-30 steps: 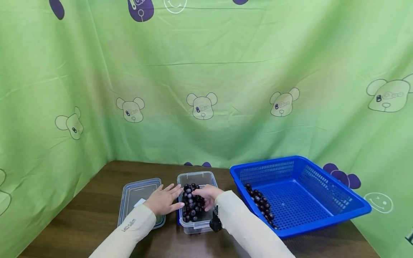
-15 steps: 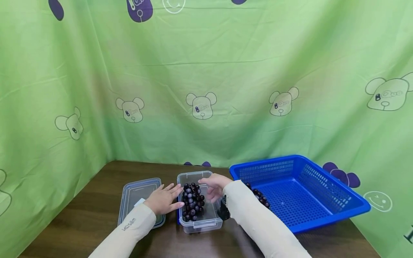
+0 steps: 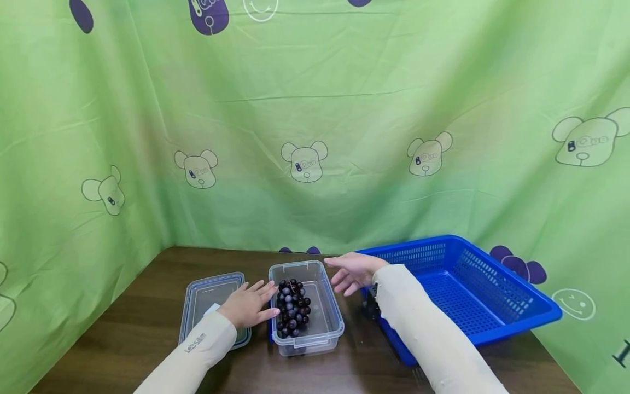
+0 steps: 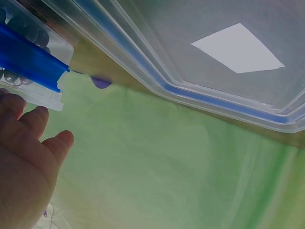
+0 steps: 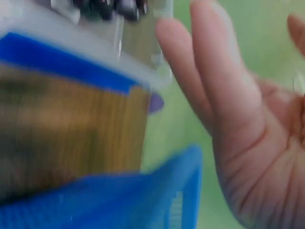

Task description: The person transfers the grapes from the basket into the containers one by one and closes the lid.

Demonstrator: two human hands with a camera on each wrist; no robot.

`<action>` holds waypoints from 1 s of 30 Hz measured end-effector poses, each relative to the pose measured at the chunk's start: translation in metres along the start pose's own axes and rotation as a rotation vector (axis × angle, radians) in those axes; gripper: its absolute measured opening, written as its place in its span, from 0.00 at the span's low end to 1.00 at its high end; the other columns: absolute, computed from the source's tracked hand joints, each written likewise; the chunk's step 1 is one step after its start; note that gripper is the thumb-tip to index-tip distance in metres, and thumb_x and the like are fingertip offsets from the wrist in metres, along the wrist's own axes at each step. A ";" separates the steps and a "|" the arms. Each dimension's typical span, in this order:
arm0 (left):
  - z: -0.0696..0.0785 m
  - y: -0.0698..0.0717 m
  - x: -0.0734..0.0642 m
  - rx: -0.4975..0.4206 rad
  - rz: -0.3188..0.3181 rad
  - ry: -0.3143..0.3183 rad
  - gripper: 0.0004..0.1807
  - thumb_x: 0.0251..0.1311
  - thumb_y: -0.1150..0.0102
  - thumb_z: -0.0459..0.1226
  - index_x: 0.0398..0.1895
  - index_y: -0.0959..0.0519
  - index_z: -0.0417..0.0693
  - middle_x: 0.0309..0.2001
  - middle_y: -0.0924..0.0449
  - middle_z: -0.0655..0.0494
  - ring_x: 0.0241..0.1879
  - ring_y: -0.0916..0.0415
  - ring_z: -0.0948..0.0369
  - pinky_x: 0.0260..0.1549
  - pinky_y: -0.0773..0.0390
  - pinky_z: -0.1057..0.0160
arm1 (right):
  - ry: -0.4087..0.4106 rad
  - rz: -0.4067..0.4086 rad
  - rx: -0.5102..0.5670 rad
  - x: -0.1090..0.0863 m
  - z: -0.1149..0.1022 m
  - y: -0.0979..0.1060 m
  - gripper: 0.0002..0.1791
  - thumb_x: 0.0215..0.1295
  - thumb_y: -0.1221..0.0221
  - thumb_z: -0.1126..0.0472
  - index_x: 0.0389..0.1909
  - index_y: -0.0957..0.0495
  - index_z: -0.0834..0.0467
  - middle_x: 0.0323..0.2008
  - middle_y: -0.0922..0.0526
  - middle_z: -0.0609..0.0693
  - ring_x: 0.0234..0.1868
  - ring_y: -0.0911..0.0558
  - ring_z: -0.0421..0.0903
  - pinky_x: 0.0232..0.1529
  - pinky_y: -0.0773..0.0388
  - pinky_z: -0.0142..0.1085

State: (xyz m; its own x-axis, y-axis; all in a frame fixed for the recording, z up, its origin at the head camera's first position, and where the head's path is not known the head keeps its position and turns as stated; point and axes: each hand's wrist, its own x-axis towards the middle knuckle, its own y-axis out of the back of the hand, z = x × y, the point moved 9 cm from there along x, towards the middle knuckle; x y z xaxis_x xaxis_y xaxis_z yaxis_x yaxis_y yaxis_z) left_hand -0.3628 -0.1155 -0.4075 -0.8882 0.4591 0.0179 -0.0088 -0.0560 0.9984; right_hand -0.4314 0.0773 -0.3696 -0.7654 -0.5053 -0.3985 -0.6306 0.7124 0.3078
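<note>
A bunch of dark purple grapes (image 3: 292, 309) lies along the left side of a clear plastic food container (image 3: 322, 340). My left hand (image 3: 249, 306) has its fingers spread at the container's left rim; the left wrist view shows its fingertips close to the blue clasp (image 4: 28, 59). My right hand (image 3: 355, 271) hovers between the container and a blue plastic basket (image 3: 514, 327), fingers apart and palm bare in the right wrist view. My right forearm covers the basket's left part, so the grapes seen there earlier are hidden.
A clear lid (image 3: 200, 295) with a blue seal and a white label lies left of the container, partly beneath my left hand and forearm. Behind the brown wooden table (image 3: 147, 306) hangs a green printed cloth (image 3: 364, 208).
My right hand has left the grapes in the container and moved right, to the basket's near-left edge. The left hand stays at the container's rim.
</note>
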 end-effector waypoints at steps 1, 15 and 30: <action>0.000 0.000 0.000 0.000 0.001 0.001 0.33 0.69 0.55 0.54 0.69 0.34 0.42 0.69 0.37 0.47 0.68 0.41 0.46 0.63 0.43 0.40 | 0.013 -0.026 -0.009 -0.002 0.001 0.003 0.35 0.75 0.57 0.49 0.71 0.50 0.69 0.48 0.23 0.66 0.42 0.18 0.55 0.29 0.19 0.35; 0.001 0.001 0.000 0.007 0.008 0.000 0.33 0.69 0.55 0.54 0.68 0.34 0.42 0.69 0.37 0.47 0.68 0.40 0.46 0.63 0.42 0.40 | 0.059 -0.111 0.025 -0.044 0.041 0.076 0.41 0.75 0.62 0.42 0.72 0.56 0.70 0.61 0.31 0.70 0.51 0.20 0.53 0.36 0.19 0.35; -0.001 -0.001 0.002 0.010 0.006 -0.010 0.33 0.69 0.56 0.54 0.68 0.34 0.42 0.69 0.37 0.47 0.68 0.41 0.46 0.63 0.42 0.40 | 0.049 -0.025 0.079 -0.073 0.088 0.129 0.44 0.76 0.64 0.42 0.71 0.65 0.73 0.58 0.27 0.62 0.47 0.18 0.46 0.40 0.18 0.37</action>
State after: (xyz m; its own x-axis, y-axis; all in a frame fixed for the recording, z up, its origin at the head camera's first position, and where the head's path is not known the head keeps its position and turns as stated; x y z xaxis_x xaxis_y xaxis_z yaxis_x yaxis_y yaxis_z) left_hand -0.3648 -0.1161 -0.4084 -0.8837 0.4674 0.0242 0.0011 -0.0496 0.9988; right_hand -0.4460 0.2487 -0.3766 -0.7561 -0.5453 -0.3619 -0.6391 0.7344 0.2287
